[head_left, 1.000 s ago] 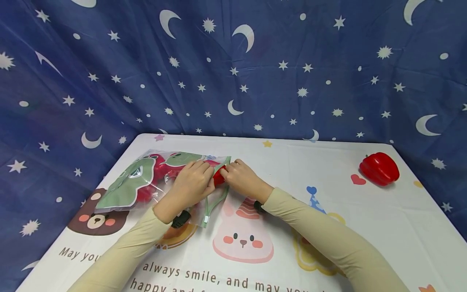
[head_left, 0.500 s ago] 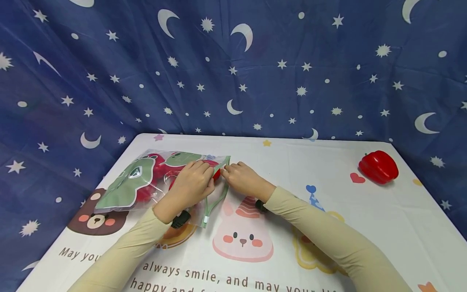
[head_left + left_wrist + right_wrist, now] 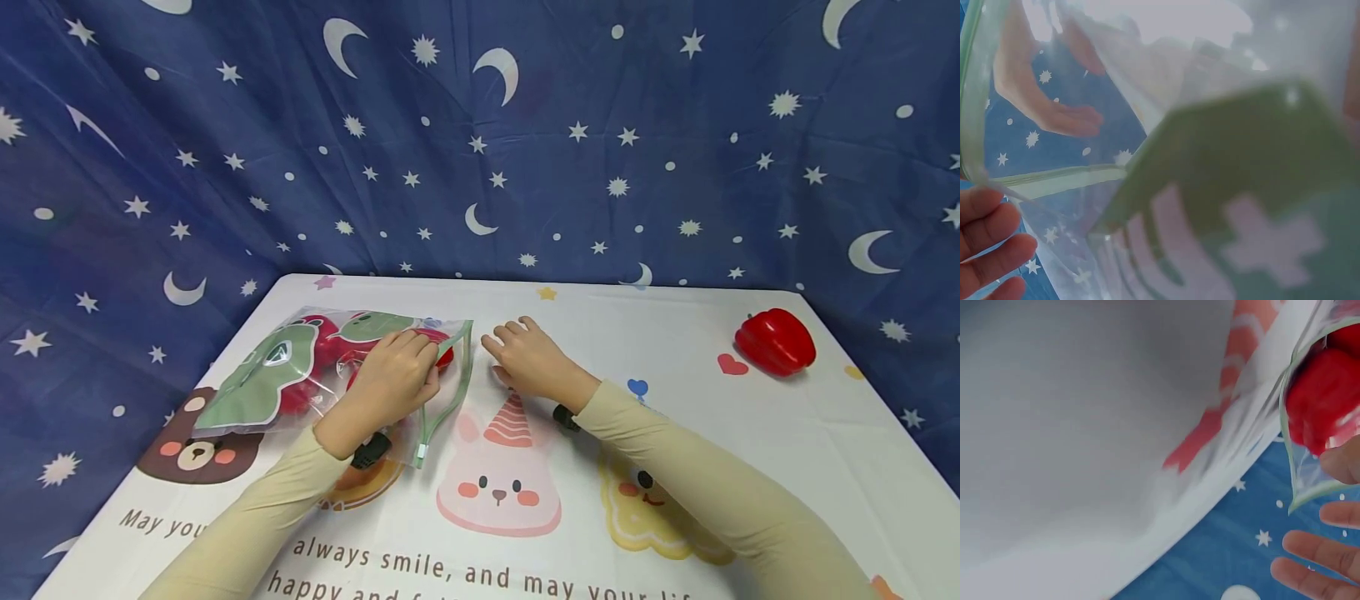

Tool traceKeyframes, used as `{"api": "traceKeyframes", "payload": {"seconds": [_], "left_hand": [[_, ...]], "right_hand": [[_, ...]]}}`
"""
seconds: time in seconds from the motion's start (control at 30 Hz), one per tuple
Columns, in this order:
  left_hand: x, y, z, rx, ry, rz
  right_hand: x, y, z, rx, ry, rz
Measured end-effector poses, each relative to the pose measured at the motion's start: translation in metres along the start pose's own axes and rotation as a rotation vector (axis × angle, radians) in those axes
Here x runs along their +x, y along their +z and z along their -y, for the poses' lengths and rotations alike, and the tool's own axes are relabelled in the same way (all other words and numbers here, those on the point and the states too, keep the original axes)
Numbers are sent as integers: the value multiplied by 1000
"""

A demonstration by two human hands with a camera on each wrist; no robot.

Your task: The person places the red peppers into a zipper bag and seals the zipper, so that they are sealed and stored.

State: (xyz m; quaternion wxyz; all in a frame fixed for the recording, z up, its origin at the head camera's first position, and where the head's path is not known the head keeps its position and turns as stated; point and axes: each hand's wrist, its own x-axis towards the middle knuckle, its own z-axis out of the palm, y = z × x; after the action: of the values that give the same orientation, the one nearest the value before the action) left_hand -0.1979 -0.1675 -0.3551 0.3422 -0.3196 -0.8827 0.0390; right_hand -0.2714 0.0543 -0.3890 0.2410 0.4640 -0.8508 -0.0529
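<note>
A clear zip bag with a green edge and printed green shapes lies at the table's left, red items visible inside. My left hand grips the bag near its mouth; its curled fingers show at the bag's edge in the left wrist view. Just inside the mouth is a red bell pepper, seen in the right wrist view. My right hand is a little right of the mouth, holding nothing, fingers loosely bent and spread. At the far right of the table sits another red bell pepper.
A white printed cloth covers the table. Behind and to the left hangs a dark blue curtain with moons and stars. The bag's white zip slider sits at its near corner.
My right hand has let go of the red bell pepper and moved right, away from the bag's mouth. The pepper has gone further into the bag. My left hand has stayed put.
</note>
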Motion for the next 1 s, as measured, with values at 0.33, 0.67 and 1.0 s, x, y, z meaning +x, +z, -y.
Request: {"api": "traceKeyframes", "payload": {"seconds": [0.33,0.67,1.0], "left_hand": [[0,1,1,-7,-1,1],[-1,3,1,-23,-1,-17],[-1,4,0,-15,-3,-28]], "right_hand": [[-26,-18,-25,-127,83,-45],[-60,-36,-53,-162,169,-33],[-105,-54,-90,-186,316,31]]}}
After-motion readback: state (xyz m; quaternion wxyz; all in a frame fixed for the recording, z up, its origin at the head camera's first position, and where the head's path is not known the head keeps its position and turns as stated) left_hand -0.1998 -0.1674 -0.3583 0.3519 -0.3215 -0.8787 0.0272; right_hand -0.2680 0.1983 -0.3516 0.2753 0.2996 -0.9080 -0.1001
